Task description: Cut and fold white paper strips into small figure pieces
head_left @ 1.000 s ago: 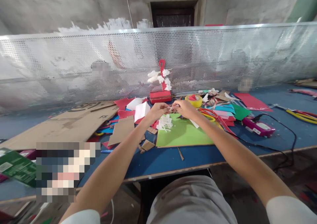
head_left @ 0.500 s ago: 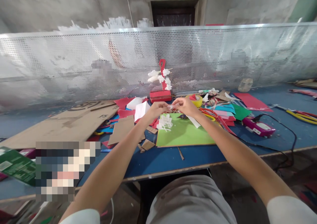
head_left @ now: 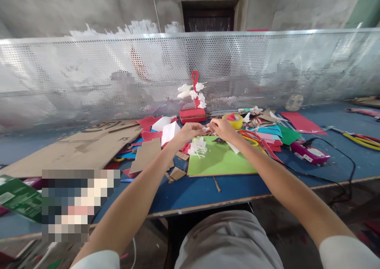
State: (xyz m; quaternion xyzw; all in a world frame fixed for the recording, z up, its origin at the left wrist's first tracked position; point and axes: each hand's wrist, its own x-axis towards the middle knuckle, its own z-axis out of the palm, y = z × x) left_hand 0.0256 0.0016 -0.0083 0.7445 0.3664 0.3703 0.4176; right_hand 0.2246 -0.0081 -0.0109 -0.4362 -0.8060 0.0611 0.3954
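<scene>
Both hands are raised close together over the far edge of a light green sheet point(head_left: 219, 164). My left hand point(head_left: 192, 130) pinches a small white paper piece point(head_left: 206, 130) at its fingertips. The fingers of my right hand point(head_left: 221, 128) are closed at the other side of that piece; its exact shape is too small to make out. Several white paper flowers point(head_left: 197, 147) lie on the sheet below my left hand. A white paper strip point(head_left: 233, 147) shows beneath my right wrist. Behind the hands stands a red hooked stand point(head_left: 192, 114) bearing white flowers.
Brown cardboard point(head_left: 80, 150) and coloured paper scraps cover the left side. A yellow tape roll point(head_left: 234, 121), scissors point(head_left: 251, 137) with orange and yellow handles, and a purple power strip point(head_left: 310, 152) with a black cord lie to the right. A perforated metal screen point(head_left: 160, 75) runs along the back.
My right hand has shifted slightly right, and the gap between the two hands' fingertips is a little wider. My left hand stays nearly in place.
</scene>
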